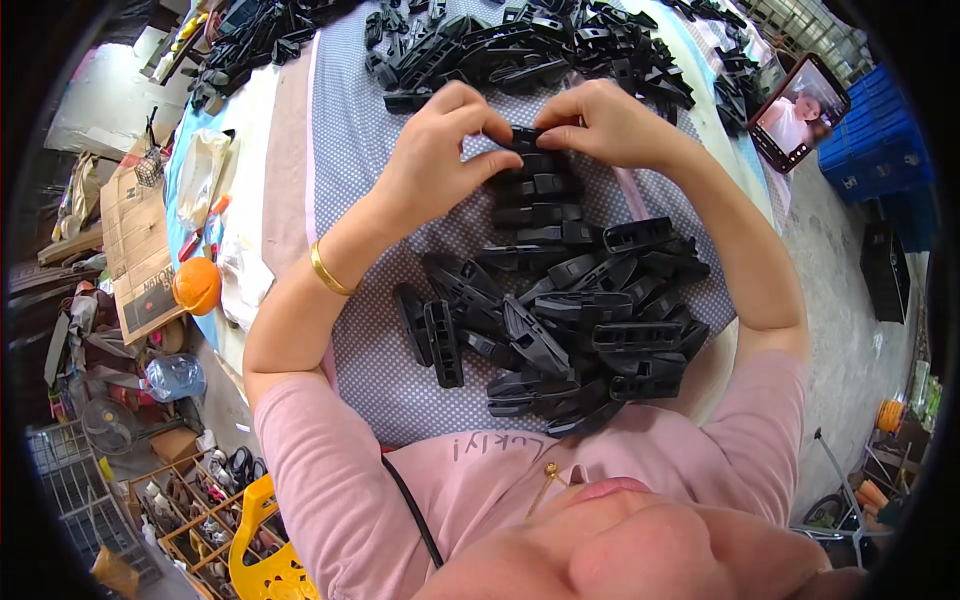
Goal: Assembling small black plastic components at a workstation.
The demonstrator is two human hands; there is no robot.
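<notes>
At the far end of a row of black plastic pieces (540, 185), my left hand (440, 150) and my right hand (605, 122) meet over one small black plastic piece (524, 138). My left thumb and forefinger close on its left side, and my right fingers pinch its right side. The row runs down toward me, its pieces lying crosswise one behind another. Nearer my body is a loose heap of long black slotted plastic pieces (585, 310), lying at mixed angles. What exactly these pieces are I cannot tell.
A large pile of similar black parts (520, 45) covers the far side of the dotted cloth (370, 400). To the right a phone (800, 112) stands near blue crates (870, 130). An orange ball-like object (197, 287) and white plastic bags (235, 275) lie left.
</notes>
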